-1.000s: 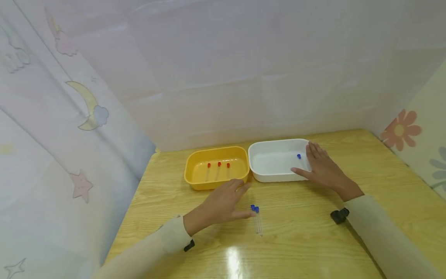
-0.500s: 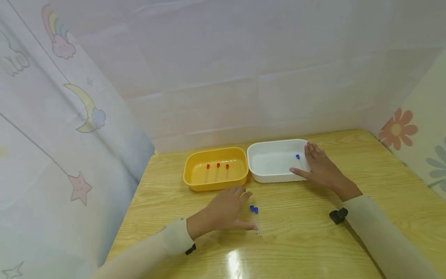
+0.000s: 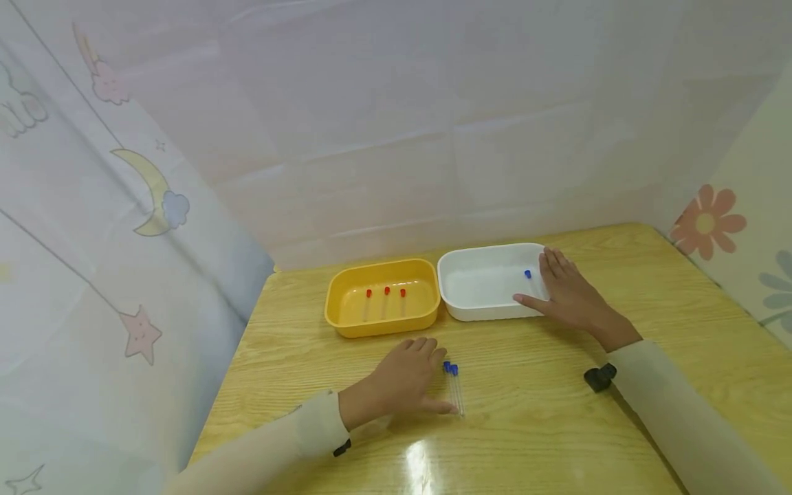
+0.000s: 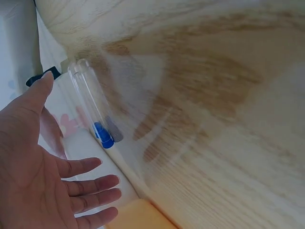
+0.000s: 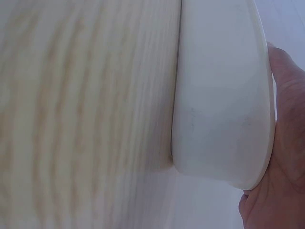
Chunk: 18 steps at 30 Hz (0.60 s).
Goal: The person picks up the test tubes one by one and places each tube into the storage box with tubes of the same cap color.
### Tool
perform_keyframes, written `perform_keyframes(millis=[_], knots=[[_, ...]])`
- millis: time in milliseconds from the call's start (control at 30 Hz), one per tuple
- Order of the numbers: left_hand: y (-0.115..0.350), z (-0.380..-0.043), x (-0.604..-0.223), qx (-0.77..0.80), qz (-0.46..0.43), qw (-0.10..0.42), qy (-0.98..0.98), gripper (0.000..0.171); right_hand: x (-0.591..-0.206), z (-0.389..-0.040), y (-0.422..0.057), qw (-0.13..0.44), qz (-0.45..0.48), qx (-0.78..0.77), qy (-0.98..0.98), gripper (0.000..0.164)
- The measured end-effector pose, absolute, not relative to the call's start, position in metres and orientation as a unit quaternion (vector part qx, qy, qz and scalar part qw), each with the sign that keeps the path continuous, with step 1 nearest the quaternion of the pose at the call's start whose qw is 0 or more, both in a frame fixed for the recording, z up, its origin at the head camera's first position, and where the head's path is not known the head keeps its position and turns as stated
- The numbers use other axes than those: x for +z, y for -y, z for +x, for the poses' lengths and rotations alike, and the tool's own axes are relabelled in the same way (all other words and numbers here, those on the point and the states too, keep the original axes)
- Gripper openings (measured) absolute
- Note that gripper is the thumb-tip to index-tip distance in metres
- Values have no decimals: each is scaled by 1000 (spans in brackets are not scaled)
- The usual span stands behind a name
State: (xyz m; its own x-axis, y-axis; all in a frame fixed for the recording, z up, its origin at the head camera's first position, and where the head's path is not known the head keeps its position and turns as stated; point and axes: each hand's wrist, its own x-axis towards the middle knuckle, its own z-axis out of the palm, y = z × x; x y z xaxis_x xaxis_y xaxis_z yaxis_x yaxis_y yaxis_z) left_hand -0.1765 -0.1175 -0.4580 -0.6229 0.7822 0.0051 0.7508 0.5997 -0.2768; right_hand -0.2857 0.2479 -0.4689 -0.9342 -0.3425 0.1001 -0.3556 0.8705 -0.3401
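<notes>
2 blue-capped tubes lying side by side on desk, in front of white tray near its L end — just R of L grip. L grip spread, thumb near tubes' lower ends; can't tell re: contact. R grip also spread, on white tray's R end. Third blue-capped tube inside it, nr that end. Yellow tray w/ red-capped tubes just L of white tray. Desk's back edge close behind white tray — wide stretch of desk to its R.

On worktop: loose tube pair. Eleven o'clock from pair: first tray, three tubes inside. One o'clock: second tray alongside, single tube inside.
</notes>
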Motion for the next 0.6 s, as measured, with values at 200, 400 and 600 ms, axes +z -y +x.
perform_keyframes(millis=[200, 400, 600], knots=[[116, -177, -462, 126, -434, 65, 890, 104, -470, -287, -249, 20, 182, 175, 967, 113], [114, -177, -464, 123, -427, 50, 895, 104, -468, -286, -248, 20, 182, 177, 967, 113], [111, -176, -468, 110, -415, 27, 903, 102, -470, -288, -249, 19, 184, 178, 967, 113]])
